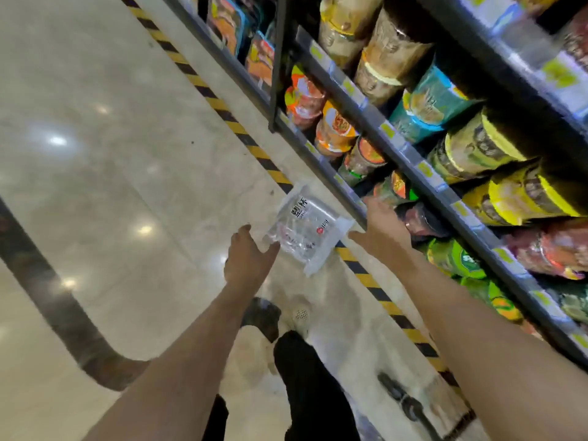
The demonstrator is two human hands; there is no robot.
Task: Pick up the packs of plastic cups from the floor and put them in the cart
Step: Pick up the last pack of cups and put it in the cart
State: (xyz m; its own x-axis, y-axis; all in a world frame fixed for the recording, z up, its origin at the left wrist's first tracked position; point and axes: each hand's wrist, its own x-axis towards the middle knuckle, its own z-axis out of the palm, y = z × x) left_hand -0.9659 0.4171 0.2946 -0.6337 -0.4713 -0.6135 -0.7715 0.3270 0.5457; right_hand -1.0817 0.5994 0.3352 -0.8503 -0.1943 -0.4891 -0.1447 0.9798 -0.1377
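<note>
A clear pack of plastic cups (305, 227) with black print and a small red mark lies on the shiny floor, beside the yellow-and-black tape at the foot of the shelving. My left hand (246, 257) is stretched out just left of the pack, fingers apart, its thumb at the pack's near left corner. On the pack's right side my right hand (381, 229) is spread open, close to its right edge. Neither hand grips the pack. No cart shows clearly in this view.
Shelves (375, 122) full of instant noodle bowls and cups run along the right. A yellow-and-black hazard stripe (203, 87) marks the floor along their base. My dark trousers and shoes (264, 316) are below the pack. A dark curved band (54, 297) crosses the floor at left.
</note>
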